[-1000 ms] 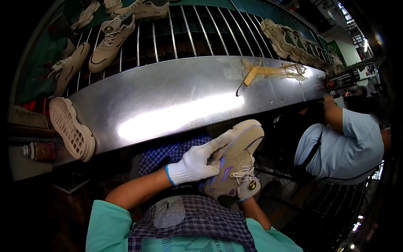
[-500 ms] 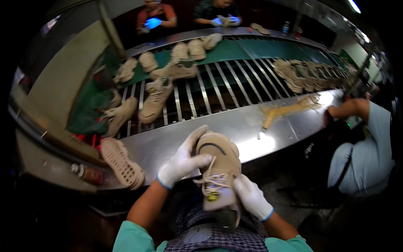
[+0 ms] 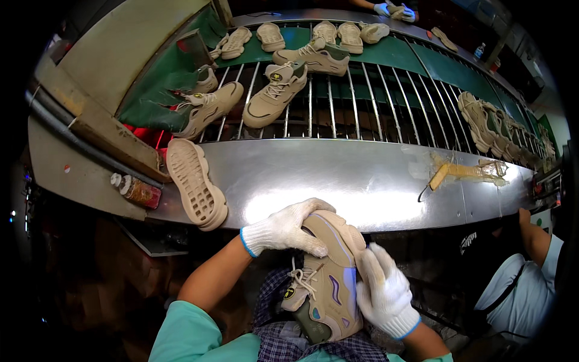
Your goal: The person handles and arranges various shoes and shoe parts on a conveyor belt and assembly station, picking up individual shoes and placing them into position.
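A beige sneaker with white laces and a dark green lining is held in front of my lap, toe pointing away from me and its side turned upward. My left hand, in a white knit glove, is closed round the toe, thumb across the upper. The gloved right hand presses bent fingers against the sole edge on the right side, with the palm by the midsole. Just left of my left hand, a loose beige shoe sole with a grid of holes leans over the metal table edge.
Past the metal ledge runs a roller conveyor carrying beige sneakers and soles. More shoes line up at right. A bottle lies at left; a taped tan strip is on the ledge. Other people sit right and across.
The sneaker has rolled so its side and sole edge now face up. My right hand has shifted along the sole, while the left keeps the toe. The view has also swung.
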